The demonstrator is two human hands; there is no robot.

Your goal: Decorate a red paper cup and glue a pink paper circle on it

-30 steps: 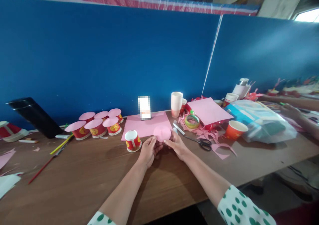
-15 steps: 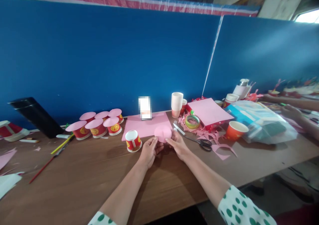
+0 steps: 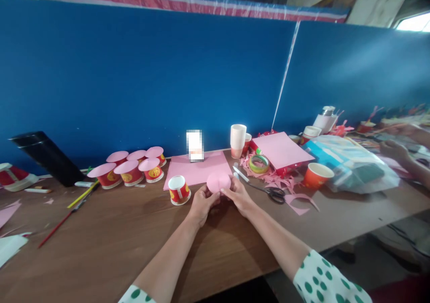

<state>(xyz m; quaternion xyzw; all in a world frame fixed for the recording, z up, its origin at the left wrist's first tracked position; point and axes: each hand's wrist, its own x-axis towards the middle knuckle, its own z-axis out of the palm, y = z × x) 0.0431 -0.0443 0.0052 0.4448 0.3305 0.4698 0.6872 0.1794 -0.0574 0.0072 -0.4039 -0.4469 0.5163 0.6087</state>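
Both my hands pinch a round pink paper disc (image 3: 218, 182) just above the table. My left hand (image 3: 202, 205) grips its lower left edge, thumb on top, with the other fingers partly hidden beneath. On the right side, my right hand (image 3: 241, 197) holds the disc with its thumb near the lower middle. A faint crease runs down the paper. Left of my hands a red paper cup (image 3: 179, 190) stands upside down, its white base up. Behind the disc lies a pink paper sheet (image 3: 198, 168). Farther left, several cups with pink discs on top (image 3: 151, 170) stand grouped.
Right of my hands lie a white marker (image 3: 241, 174), scissors (image 3: 276, 194), a tape roll (image 3: 259, 164) and pink scraps (image 3: 297, 203). An orange cup (image 3: 318, 176) and a plastic bag (image 3: 356, 166) stand beyond. A black bottle (image 3: 47, 157) leans at left. Another person's hands (image 3: 396, 151) work far right.
My left thumb has moved from the disc's left edge toward its lower middle, closer to my right thumb. At far right, the other person's hands have shifted.
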